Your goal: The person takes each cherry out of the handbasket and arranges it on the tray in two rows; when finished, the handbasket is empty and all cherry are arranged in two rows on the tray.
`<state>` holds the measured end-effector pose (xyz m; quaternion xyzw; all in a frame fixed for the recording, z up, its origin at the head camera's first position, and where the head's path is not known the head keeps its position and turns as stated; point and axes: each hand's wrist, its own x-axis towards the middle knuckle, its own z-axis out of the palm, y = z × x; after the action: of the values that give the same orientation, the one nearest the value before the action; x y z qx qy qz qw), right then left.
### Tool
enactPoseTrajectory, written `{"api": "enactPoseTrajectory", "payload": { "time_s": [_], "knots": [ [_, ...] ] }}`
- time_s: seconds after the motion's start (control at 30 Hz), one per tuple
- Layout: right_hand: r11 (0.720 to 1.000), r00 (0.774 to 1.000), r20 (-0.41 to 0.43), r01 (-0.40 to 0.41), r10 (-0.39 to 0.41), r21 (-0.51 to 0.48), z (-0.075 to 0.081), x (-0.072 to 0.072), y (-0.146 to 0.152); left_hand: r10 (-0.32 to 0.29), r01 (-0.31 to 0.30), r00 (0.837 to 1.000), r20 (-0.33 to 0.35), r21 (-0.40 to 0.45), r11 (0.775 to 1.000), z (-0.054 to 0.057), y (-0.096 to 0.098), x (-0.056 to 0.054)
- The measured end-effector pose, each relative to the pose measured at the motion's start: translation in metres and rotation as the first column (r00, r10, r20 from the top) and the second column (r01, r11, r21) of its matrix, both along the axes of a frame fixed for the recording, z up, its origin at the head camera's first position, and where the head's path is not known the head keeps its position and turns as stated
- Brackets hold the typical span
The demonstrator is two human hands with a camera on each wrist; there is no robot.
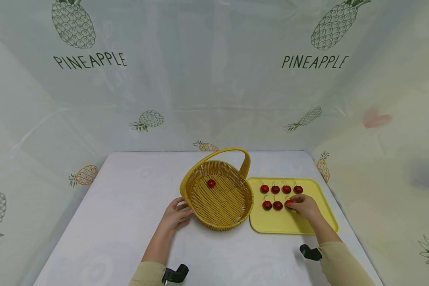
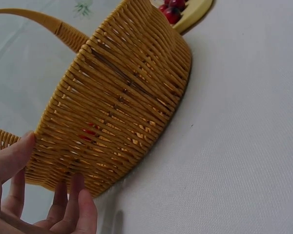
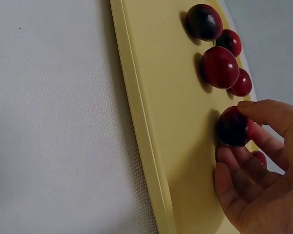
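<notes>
A yellow woven basket (image 1: 219, 198) with a tall handle stands on the table, one red cherry (image 1: 211, 183) inside it. My left hand (image 1: 176, 214) holds the basket's left side; in the left wrist view its thumb lies at the rim and its other fingers are against the wicker wall. On the yellow tray (image 1: 282, 226), right of the basket, several cherries with stems are set out in two rows. My right hand (image 1: 306, 206) pinches the cherry (image 3: 234, 126) at the right end of the nearer row, thumb on top, fingers partly covering it.
A white cloth covers the table (image 1: 143, 178). The tray's left edge lies close against the basket. Pineapple-printed sheeting (image 1: 207, 87) hangs behind and at both sides. A black wrist device (image 1: 175, 274) sits on each forearm.
</notes>
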<state>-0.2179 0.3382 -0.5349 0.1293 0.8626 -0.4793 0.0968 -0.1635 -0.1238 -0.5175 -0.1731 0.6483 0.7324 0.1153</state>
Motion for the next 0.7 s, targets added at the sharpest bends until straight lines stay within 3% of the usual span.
{"api": "enactPoseTrajectory", "payload": {
  "time_s": [0.7],
  "knots": [
    [1.0,1.0,0.014,-0.013,0.013,0.007,0.0033,0.0013,0.0027,0.006,-0.006,1.0,0.007,0.007,1.0,-0.0016,-0.0003,-0.0006]
  ]
}}
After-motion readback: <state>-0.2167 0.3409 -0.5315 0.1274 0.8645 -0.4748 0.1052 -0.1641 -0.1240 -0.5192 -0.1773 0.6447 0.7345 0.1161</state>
